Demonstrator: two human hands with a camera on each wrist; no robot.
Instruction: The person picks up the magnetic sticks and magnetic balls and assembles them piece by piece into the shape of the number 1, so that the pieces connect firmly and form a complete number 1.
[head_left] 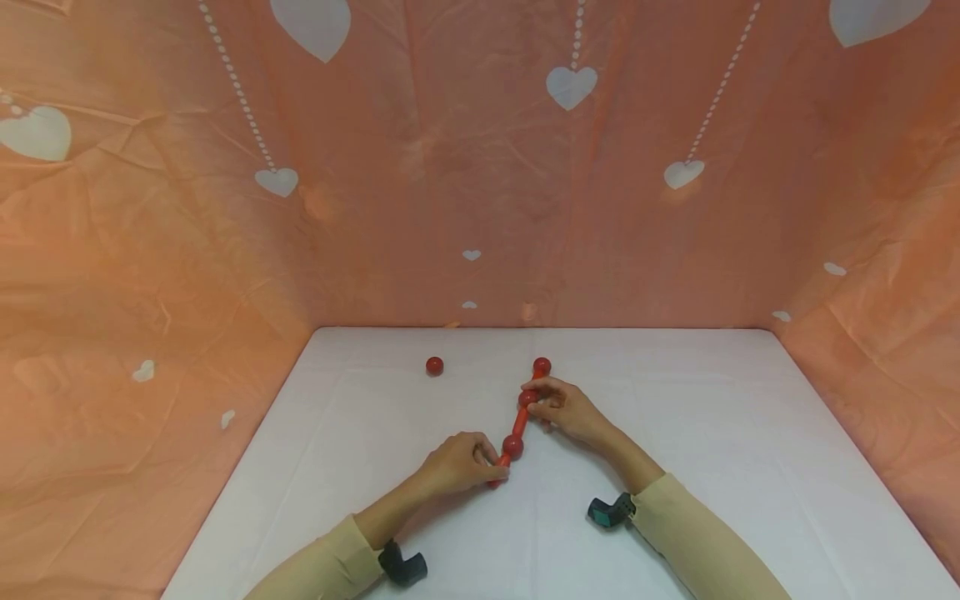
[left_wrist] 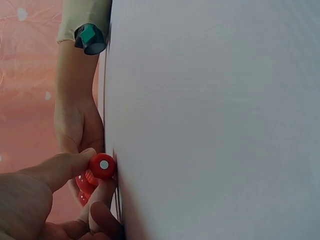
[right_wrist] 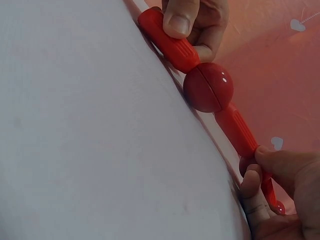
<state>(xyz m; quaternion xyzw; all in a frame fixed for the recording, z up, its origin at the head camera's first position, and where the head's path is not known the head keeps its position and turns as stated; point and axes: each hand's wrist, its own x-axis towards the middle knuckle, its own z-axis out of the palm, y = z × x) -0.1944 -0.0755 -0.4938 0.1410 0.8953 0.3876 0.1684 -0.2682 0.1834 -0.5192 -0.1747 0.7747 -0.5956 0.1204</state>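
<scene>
A line of ribbed red plastic rods joined by red balls runs away from me across the white table. My left hand [head_left: 459,462] pinches the nearest red rod [right_wrist: 170,42] between thumb and fingers; a pale round disc shows on this rod's free end in the left wrist view. Beyond it come a red ball [head_left: 513,447] and a middle rod [head_left: 521,422]. My right hand [head_left: 568,410] grips the line with thumb and fingers at the second ball [head_left: 528,398], which they partly cover. One more rod leads to the end ball [head_left: 542,366].
A single loose red ball [head_left: 434,366] lies on the white table [head_left: 360,400], left of the line's far end. Orange cloth walls [head_left: 420,192] with white hearts stand at the back and both sides. Dark devices [head_left: 611,511] are worn at both wrists.
</scene>
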